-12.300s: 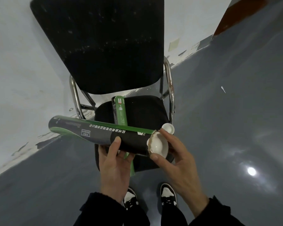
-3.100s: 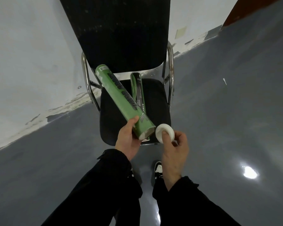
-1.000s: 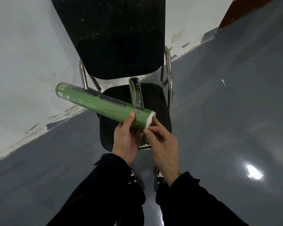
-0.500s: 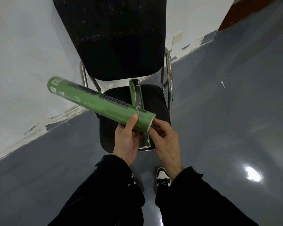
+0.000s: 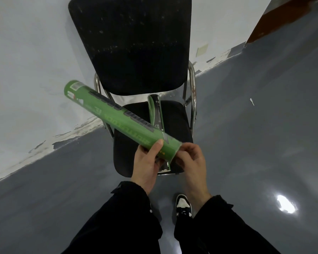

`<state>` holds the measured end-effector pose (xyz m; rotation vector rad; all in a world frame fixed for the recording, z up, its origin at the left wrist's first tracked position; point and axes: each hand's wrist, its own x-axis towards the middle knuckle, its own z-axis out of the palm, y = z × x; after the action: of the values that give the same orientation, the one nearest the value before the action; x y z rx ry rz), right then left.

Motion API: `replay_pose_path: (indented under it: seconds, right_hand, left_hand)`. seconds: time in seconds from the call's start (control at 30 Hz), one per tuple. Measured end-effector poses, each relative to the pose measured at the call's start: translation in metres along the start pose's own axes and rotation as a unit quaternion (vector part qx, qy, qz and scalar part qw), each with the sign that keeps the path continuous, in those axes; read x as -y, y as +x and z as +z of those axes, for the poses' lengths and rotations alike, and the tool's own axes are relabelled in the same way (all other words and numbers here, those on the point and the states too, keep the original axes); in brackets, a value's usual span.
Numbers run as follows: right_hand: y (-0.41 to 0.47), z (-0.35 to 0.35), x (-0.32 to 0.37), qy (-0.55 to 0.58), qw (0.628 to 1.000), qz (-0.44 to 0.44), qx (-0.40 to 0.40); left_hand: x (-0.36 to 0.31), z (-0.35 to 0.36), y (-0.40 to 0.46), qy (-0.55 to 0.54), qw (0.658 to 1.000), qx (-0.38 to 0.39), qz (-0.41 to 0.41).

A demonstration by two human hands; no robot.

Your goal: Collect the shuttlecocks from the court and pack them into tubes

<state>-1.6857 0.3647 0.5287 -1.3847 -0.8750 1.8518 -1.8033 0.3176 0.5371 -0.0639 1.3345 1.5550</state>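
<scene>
Head view: green tube (image 5: 121,120) held slantwise over the chair (image 5: 136,52), near end low. My left hand (image 5: 148,165) grips it just behind that end; my right hand (image 5: 191,158) curls its fingers at the rim (cap hidden). Second tube (image 5: 156,112) lies on the seat, grey floor (image 5: 255,143) below.

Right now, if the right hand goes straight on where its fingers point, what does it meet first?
The right hand meets the near end of the green cardboard tube that the left hand grips; its fingertips seem already there.
</scene>
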Motion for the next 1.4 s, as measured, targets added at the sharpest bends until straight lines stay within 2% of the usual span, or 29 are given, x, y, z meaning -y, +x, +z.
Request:
replay_pose_path:
  seconds: [0.07,0.2,0.3,0.4,0.53,0.7,1.0,1.27,1.4]
  right_hand:
    - [0.002,-0.003,-0.006,0.040,0.999,0.034,-0.009]
    - [0.003,0.000,-0.014,-0.064,0.992,0.086,0.070]
    - [0.005,0.007,-0.028,-0.144,0.970,0.145,0.133]
    - [0.001,0.014,-0.047,-0.191,0.953,0.173,0.159]
    - [-0.005,0.023,-0.068,-0.210,0.946,0.195,0.153]
    - [-0.007,0.025,-0.085,-0.254,0.936,0.193,0.148]
    - [0.021,0.015,-0.108,-0.309,0.934,0.159,0.087]
    - [0.048,0.036,-0.117,-0.335,0.925,0.149,0.101]
    - [0.057,0.042,-0.125,-0.317,0.933,0.152,0.079]
  left_hand:
    - [0.009,-0.007,0.001,0.028,0.999,-0.021,-0.020]
    - [0.023,-0.030,0.005,0.084,0.993,-0.043,-0.066]
    - [0.030,-0.052,0.009,0.138,0.985,-0.060,-0.080]
    - [0.036,-0.074,0.012,0.210,0.968,-0.097,-0.092]
    - [0.044,-0.104,0.015,0.297,0.941,-0.132,-0.093]
    - [0.053,-0.132,0.034,0.357,0.918,-0.140,-0.096]
    - [0.081,-0.151,0.102,0.413,0.900,-0.118,-0.072]
    - [0.084,-0.156,0.135,0.433,0.893,-0.110,-0.056]
    - [0.077,-0.153,0.134,0.480,0.870,-0.091,-0.074]
